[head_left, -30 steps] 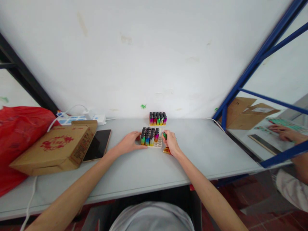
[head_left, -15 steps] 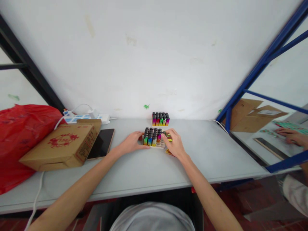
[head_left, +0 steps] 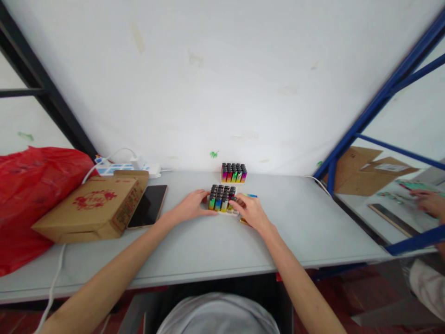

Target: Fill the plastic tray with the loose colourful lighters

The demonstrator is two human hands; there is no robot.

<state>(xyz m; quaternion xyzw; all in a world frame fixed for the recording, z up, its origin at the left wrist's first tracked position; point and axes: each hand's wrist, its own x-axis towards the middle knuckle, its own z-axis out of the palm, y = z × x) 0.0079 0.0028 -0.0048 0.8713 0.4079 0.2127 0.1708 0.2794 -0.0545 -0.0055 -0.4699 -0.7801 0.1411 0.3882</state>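
A pale tray (head_left: 233,213) in the middle of the table holds rows of upright coloured lighters (head_left: 218,204) with black tops. My left hand (head_left: 192,206) rests at the tray's left side, thumb along its front edge and fingers curled round the back corner. At the tray's right side my right hand (head_left: 251,211) pinches the black top of a lighter (head_left: 235,200) over the front right part, its body mostly hidden. Loose lighters lie beside and under my right hand, one gold (head_left: 244,222), one blue (head_left: 252,195). A second block of upright lighters (head_left: 234,173) stands behind, near the wall.
On the left are a red bag (head_left: 41,199), a cardboard box (head_left: 90,204), a dark phone (head_left: 149,206) and a power strip (head_left: 118,169). A blue frame (head_left: 347,134) stands at right; beyond it are an open carton (head_left: 365,174) and another person's hand (head_left: 429,202).
My right hand has moved slightly toward me, with its fingertips now lower, nearer the tray's front right. The left hand keeps its hold. The view has shifted slightly.
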